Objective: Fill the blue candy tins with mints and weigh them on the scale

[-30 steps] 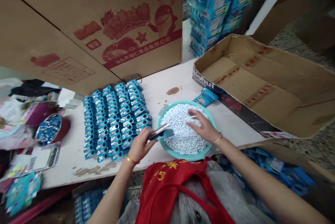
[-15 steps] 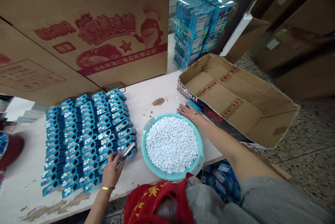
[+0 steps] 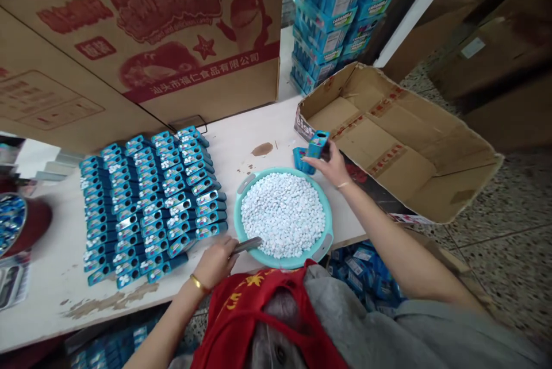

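Observation:
My left hand (image 3: pixel 217 262) is closed around a slim metal scoop (image 3: pixel 247 245), its tip over the near-left rim of a turquoise basin (image 3: pixel 328 215). White candies (image 3: pixel 282 214) fill the basin. My right hand (image 3: pixel 335 169) grips a small blue candy box (image 3: pixel 318 143) with a dark round hole in its top, held upright beyond the basin. Just left of it, touching or nearly so, another blue box (image 3: pixel 301 158) stands on the table. Left of the basin, rows of similar blue boxes (image 3: pixel 172 202) stand close together, many with white candies on their tops.
An open shallow carton (image 3: pixel 401 150) lies at the right. Behind it rise stacked blue display packs (image 3: pixel 332 18). A large printed carton (image 3: pixel 172 35) backs the white table (image 3: pixel 52 323). More blue packets (image 3: pixel 362 271) lie below the table edge; a dark red bucket (image 3: pixel 37 222) is at far left.
My right hand has lifted a blue box beside the carton. My left hand has moved right with the scoop, from the box rows to the basin rim. The view has shifted.

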The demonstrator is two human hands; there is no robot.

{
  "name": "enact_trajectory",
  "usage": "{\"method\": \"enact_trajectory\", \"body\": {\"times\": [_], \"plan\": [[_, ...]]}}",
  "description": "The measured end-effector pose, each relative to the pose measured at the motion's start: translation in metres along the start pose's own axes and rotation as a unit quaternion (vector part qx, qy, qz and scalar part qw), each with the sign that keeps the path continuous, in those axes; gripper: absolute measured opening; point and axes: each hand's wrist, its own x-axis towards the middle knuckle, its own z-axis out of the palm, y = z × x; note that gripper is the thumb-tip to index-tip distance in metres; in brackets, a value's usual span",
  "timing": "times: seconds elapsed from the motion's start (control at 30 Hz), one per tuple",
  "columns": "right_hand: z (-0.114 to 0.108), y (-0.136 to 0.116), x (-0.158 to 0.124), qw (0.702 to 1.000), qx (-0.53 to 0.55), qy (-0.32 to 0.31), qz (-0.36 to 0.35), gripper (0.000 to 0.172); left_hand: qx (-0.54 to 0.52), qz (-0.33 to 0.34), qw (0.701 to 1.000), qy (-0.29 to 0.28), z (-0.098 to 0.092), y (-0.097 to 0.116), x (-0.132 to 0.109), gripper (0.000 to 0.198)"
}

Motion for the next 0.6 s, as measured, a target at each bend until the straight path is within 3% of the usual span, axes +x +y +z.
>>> {"method": "enact_trajectory", "body": {"times": [0.07, 0.13, 0.27, 0.43, 0.6], "plan": [[-0.007, -0.015, -0.04, 0.989, 0.102, -0.052, 0.09, 0.062, 0.031, -0.03, 0.998, -0.05, 0.004, 0.016, 0.006, 0.017], [-0.004, -0.024, -0.081, 0.972, 0.141, -0.086, 0.165, 0.057, 0.048, -0.053, 0.995, -0.065, 0.015, 0.031, 0.016, 0.016], [0.024, -0.031, -0.135, 0.954, 0.199, -0.086, 0.209, 0.061, 0.024, -0.058, 0.998, -0.022, 0.046, 0.052, 0.051, 0.015], [0.046, -0.046, -0.14, 0.93, 0.26, -0.079, 0.247, 0.047, -0.024, -0.043, 0.997, 0.053, 0.068, 0.062, 0.089, 0.016], [0.027, -0.058, -0.144, 0.907, 0.323, -0.053, 0.263, 0.047, -0.063, -0.022, 0.992, 0.107, 0.069, 0.056, 0.1, 0.021]]}}
